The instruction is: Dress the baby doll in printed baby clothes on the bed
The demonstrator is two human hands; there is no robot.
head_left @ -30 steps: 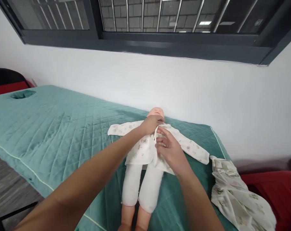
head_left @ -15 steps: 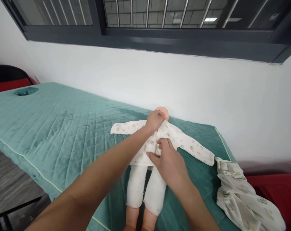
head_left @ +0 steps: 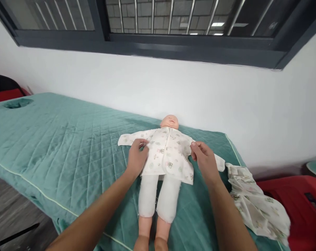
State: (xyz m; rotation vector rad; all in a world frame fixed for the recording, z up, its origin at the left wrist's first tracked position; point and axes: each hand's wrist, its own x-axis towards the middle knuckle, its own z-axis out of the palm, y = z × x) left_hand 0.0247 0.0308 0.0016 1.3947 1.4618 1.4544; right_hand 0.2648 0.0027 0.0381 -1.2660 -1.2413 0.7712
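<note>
A baby doll (head_left: pixel 170 122) lies on its back, dressed in a white printed baby jacket (head_left: pixel 158 157) with both sleeves spread out. The two front panels meet down the middle of the chest. My left hand (head_left: pixel 138 155) is at the jacket's left side below the sleeve, fingers curled in against the cloth. On the opposite side, my right hand (head_left: pixel 203 158) pinches at the jacket near the underarm and covers part of that sleeve. White padded thighs (head_left: pixel 147 197) and bare lower legs show below the hem.
The doll rests on a green quilted bed cover (head_left: pixel 82 153) with a hole at its far left. Crumpled printed baby trousers (head_left: pixel 260 205) lie to the right. Beside them is a red chair (head_left: pixel 296 202). A white wall with a barred window runs behind the bed.
Both hands have left the jacket's front and neck and moved apart to its two sides. The doll's face and the joined front now show. The view has shifted slightly.
</note>
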